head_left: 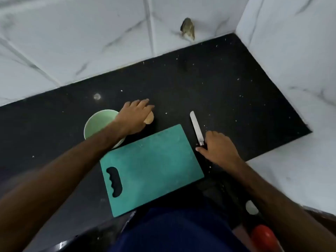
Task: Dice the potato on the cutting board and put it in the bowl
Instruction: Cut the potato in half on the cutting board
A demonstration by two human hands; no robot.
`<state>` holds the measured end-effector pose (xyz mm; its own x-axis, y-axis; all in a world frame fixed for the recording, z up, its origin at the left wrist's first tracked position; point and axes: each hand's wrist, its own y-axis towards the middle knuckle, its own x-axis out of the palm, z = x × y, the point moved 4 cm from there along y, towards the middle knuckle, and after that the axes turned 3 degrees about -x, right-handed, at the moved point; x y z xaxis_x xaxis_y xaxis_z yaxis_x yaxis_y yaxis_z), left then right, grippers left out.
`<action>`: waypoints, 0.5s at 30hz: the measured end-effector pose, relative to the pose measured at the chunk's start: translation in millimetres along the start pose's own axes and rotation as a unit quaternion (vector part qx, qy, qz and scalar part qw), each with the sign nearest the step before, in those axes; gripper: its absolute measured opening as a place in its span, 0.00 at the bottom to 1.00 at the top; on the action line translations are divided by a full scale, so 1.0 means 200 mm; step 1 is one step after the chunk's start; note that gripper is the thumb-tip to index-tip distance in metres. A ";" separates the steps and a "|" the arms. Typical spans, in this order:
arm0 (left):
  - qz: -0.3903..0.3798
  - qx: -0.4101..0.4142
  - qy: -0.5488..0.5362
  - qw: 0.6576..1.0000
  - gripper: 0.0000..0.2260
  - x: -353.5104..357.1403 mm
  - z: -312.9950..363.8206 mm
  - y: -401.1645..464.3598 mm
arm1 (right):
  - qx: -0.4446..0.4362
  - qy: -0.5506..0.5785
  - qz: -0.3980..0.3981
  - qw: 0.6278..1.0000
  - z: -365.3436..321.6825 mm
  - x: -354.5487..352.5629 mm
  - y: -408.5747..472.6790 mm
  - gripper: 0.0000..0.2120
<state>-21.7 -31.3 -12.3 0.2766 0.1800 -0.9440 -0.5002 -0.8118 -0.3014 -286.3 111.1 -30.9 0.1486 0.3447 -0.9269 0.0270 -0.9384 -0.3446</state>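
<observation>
Left hand: we cover the potato, fingers curled over it, on the worktop just past the board's far edge, beside the bowl.
Right hand: we rest on the knife handle; grip unclear.
Risks: 2 — potato may roll; blade may swing toward the board.

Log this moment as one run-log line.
left hand on potato beside bowl | right hand at knife handle | cutting board bare
</observation>
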 end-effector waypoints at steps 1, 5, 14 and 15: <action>-0.020 0.006 0.021 1.000 0.33 0.01 0.01 0.03 | 0.009 -0.030 -0.016 0.999 0.02 0.03 0.00 0.25; -0.058 0.013 0.065 0.996 0.30 0.08 0.03 0.11 | 0.019 -0.040 -0.032 0.998 0.05 0.14 0.00 0.24; 0.089 0.021 0.021 0.996 0.24 -0.01 0.09 0.06 | 0.042 0.141 -0.027 0.989 0.08 0.15 0.01 0.11; 0.117 0.015 -0.027 0.993 0.25 -0.03 0.11 0.01 | 0.045 0.208 -0.020 0.977 0.08 0.14 0.02 0.11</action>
<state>-42.0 -22.5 -10.0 0.1053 0.0184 -0.9943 -0.5696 -0.8184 -0.0755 -298.3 117.5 -60.0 0.5379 0.3237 -0.7784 -0.0427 -0.9117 -0.4086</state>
